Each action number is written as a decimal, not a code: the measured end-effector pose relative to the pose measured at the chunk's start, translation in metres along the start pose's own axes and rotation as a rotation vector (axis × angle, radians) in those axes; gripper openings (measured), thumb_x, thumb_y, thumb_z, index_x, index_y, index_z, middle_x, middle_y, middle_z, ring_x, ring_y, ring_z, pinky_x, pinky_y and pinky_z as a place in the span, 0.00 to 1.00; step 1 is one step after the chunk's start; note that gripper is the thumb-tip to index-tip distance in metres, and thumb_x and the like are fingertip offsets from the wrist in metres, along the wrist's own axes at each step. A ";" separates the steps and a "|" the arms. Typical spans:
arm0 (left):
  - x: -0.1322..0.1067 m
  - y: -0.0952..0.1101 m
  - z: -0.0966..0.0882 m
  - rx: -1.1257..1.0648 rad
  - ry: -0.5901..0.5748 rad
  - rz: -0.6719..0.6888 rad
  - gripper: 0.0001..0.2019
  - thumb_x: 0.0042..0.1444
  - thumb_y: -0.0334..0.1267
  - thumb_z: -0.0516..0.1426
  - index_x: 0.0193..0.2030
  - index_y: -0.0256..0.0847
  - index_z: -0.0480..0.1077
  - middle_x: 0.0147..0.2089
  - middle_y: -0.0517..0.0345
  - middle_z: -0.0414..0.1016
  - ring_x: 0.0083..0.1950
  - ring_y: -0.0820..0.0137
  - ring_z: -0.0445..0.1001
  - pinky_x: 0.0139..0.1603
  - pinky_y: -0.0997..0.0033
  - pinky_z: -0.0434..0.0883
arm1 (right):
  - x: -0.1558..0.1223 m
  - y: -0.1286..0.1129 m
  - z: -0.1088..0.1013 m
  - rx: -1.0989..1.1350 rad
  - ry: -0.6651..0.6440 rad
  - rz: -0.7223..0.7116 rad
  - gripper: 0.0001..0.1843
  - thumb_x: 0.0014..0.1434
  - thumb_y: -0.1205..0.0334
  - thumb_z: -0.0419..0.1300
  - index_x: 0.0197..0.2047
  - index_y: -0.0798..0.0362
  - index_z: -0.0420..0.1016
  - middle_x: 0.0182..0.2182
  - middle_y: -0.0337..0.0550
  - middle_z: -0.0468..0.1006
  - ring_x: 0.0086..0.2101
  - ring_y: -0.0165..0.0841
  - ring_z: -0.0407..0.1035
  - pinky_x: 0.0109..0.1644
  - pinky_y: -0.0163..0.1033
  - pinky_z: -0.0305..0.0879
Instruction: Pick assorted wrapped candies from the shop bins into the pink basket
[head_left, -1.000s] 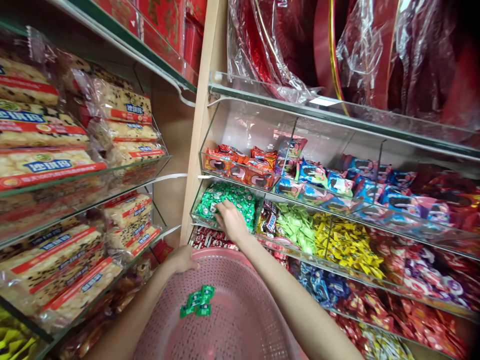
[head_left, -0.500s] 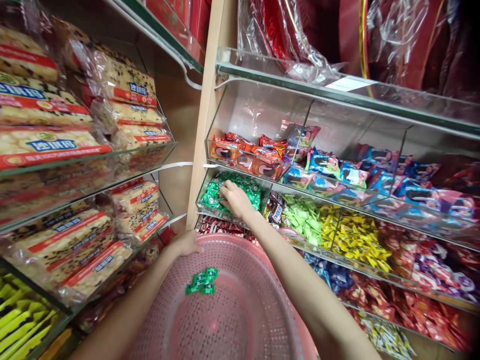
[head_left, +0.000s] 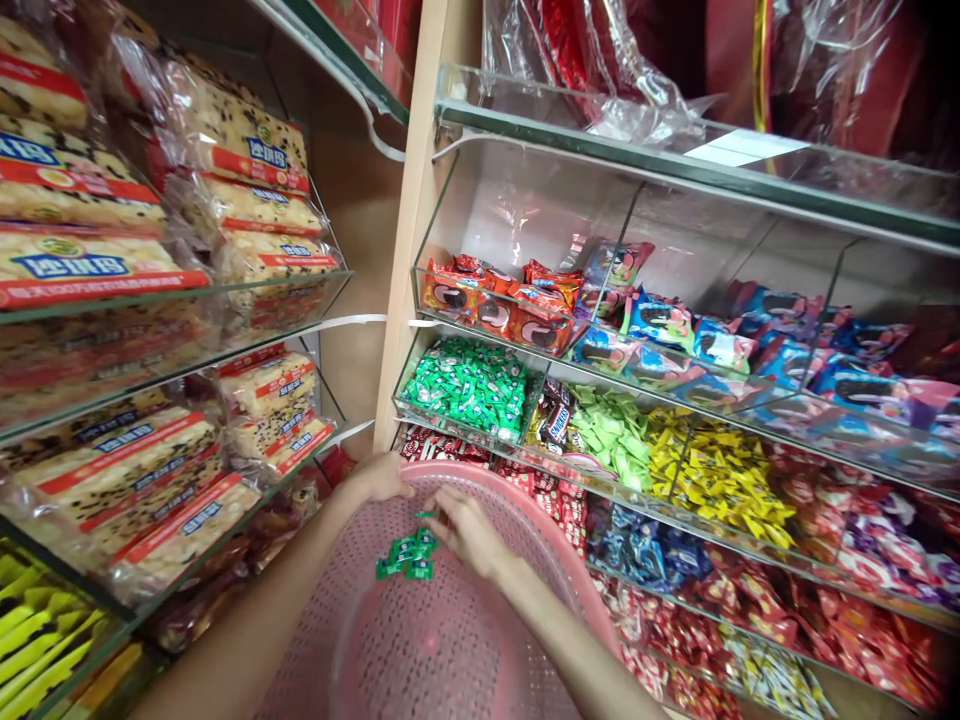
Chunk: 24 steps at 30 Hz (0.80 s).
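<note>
My left hand (head_left: 381, 478) is closed over the far left rim of a pink perforated plastic basket (head_left: 517, 500). Inside the basket, my right hand (head_left: 466, 530) reaches down with curled fingers, a small green-wrapped candy (head_left: 425, 516) at its fingertips. Just below those fingers, several more green-wrapped candies (head_left: 406, 556) lie in a loose cluster on the basket's far inner side. Beyond the rim, a clear bin holds a heap of similar green candies (head_left: 466, 385).
Right of the green bin are Snickers bars (head_left: 555, 415), light green packets (head_left: 611, 430) and yellow packets (head_left: 724, 470). Orange-red packs (head_left: 495, 300) fill the bin above. Bagged pastry bars (head_left: 247, 150) crowd the left shelves. A wooden post (head_left: 409, 230) divides the two shelf units.
My right hand has come back from the bin of green candies and down into the basket, with a green candy at its fingers. The left hand stays on the rim.
</note>
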<state>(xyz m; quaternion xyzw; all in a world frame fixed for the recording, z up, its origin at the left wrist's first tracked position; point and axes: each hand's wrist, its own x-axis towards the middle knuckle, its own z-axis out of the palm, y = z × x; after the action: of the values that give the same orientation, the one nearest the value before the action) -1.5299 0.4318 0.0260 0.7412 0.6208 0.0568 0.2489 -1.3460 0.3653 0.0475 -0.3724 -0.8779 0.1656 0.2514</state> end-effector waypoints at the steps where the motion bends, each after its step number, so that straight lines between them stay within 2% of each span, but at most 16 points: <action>1: 0.000 0.002 0.000 0.026 -0.005 0.011 0.15 0.37 0.48 0.58 0.31 0.42 0.73 0.29 0.61 0.75 0.32 0.70 0.72 0.26 0.77 0.58 | -0.009 0.008 0.013 -0.009 -0.043 0.027 0.04 0.57 0.66 0.53 0.38 0.52 0.65 0.35 0.39 0.69 0.34 0.28 0.64 0.37 0.32 0.58; 4: 0.002 0.008 0.002 0.093 0.010 0.010 0.17 0.37 0.50 0.58 0.31 0.41 0.73 0.30 0.57 0.76 0.32 0.69 0.72 0.26 0.76 0.58 | -0.023 0.026 0.038 -0.105 -0.166 0.085 0.05 0.58 0.67 0.52 0.39 0.51 0.64 0.37 0.39 0.69 0.36 0.28 0.65 0.36 0.32 0.58; 7: 0.004 0.012 0.004 0.123 0.020 0.002 0.19 0.36 0.50 0.58 0.34 0.41 0.73 0.34 0.55 0.77 0.33 0.68 0.72 0.27 0.75 0.60 | -0.022 0.030 0.048 -0.238 -0.243 0.084 0.05 0.59 0.64 0.50 0.39 0.50 0.65 0.39 0.39 0.68 0.35 0.29 0.65 0.34 0.32 0.58; 14: 0.000 0.014 0.001 0.123 0.044 0.022 0.17 0.37 0.49 0.58 0.32 0.40 0.72 0.31 0.56 0.77 0.33 0.68 0.72 0.26 0.75 0.59 | -0.017 0.034 0.077 -0.350 -0.158 0.049 0.10 0.61 0.68 0.45 0.34 0.51 0.66 0.37 0.40 0.68 0.37 0.31 0.63 0.37 0.34 0.58; 17: -0.003 0.016 -0.001 0.107 0.031 0.008 0.15 0.38 0.47 0.58 0.31 0.40 0.72 0.31 0.56 0.77 0.33 0.68 0.73 0.25 0.76 0.59 | -0.023 0.039 0.083 -0.438 -0.185 -0.001 0.09 0.61 0.65 0.47 0.34 0.51 0.67 0.37 0.40 0.68 0.37 0.31 0.63 0.38 0.34 0.59; 19: -0.003 0.017 -0.002 0.103 0.030 0.007 0.15 0.38 0.47 0.58 0.31 0.40 0.73 0.31 0.56 0.77 0.33 0.68 0.73 0.26 0.76 0.60 | -0.025 0.037 0.080 -0.503 -0.206 -0.066 0.09 0.60 0.58 0.49 0.34 0.51 0.67 0.38 0.41 0.68 0.38 0.33 0.64 0.38 0.35 0.60; 21: -0.001 0.016 -0.001 0.102 0.040 0.014 0.16 0.37 0.47 0.58 0.32 0.40 0.73 0.31 0.56 0.77 0.33 0.68 0.73 0.26 0.76 0.60 | -0.024 0.030 0.067 -0.530 -0.193 -0.124 0.13 0.60 0.52 0.49 0.35 0.52 0.68 0.38 0.42 0.68 0.38 0.34 0.64 0.38 0.37 0.61; 24: 0.004 0.011 0.004 0.075 0.037 0.037 0.15 0.38 0.47 0.58 0.31 0.42 0.73 0.31 0.58 0.77 0.34 0.67 0.73 0.28 0.75 0.61 | -0.012 0.010 0.030 -0.552 -0.106 -0.189 0.15 0.62 0.53 0.45 0.37 0.52 0.67 0.38 0.43 0.67 0.37 0.33 0.63 0.39 0.37 0.60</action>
<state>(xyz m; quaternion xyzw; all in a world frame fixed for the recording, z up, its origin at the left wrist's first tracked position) -1.5173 0.4333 0.0270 0.7603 0.6132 0.0518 0.2082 -1.3504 0.3600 0.0140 -0.3343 -0.9324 -0.0843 0.1086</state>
